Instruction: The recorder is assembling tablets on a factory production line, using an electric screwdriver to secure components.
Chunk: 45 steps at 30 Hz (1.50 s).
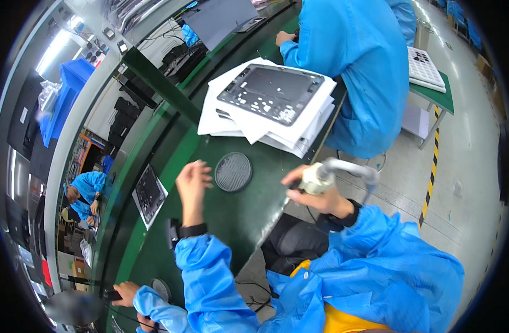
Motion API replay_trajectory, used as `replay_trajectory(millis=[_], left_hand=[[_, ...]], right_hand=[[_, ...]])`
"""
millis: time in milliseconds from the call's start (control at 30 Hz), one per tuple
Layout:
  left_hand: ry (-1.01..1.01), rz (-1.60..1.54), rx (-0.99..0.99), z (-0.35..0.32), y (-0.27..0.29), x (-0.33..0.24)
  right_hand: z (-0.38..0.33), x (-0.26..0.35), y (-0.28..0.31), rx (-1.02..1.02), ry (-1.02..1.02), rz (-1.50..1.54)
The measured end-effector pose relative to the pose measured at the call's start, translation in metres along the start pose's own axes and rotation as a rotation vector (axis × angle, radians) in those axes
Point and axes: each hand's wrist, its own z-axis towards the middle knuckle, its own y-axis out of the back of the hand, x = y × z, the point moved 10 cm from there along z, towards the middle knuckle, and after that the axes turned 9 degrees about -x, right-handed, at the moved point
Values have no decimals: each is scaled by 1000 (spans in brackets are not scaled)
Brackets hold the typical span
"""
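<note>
My left hand [193, 178] is raised over the green bench, fingers curled together toward the thumb; whatever may be between them does not show. Just right of it lies a round grey dish [233, 172] with a ribbed surface and a dark rim. My right hand [321, 194] grips a cream-coloured hand tool [316, 177] with a curved grey tube [351, 168] at its outer end, held near the bench's front edge. Beyond the dish, a black tablet-like housing [271, 91] with several small white pieces on it rests on a stack of white sheets [238, 125].
Another dark panel [149, 191] lies on white paper to the left. A co-worker in blue [354, 72] sits close at the far right. At lower left, another person's hand [127, 293] holds something black. A green upright post [163, 86] stands behind the bench [232, 222].
</note>
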Motion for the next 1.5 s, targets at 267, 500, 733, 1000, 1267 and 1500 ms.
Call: replay_trajectory(millis=[267, 500, 733, 1000, 1267, 1500], left_hand=[[133, 42, 225, 42, -138, -39], [232, -20, 461, 27, -171, -40], [403, -28, 501, 22, -180, -32], [374, 124, 467, 28, -181, -43], [326, 2, 468, 30, -186, -53], [289, -164, 385, 29, -180, -61]], right_hand=[[45, 6, 77, -152, -106, -127], [80, -2, 99, -287, -222, -82], [91, -7, 121, -383, -270, -155], [116, -12, 167, -637, -194, -48], [134, -11, 183, -609, -276, -76], [134, -2, 172, -540, -261, -67]])
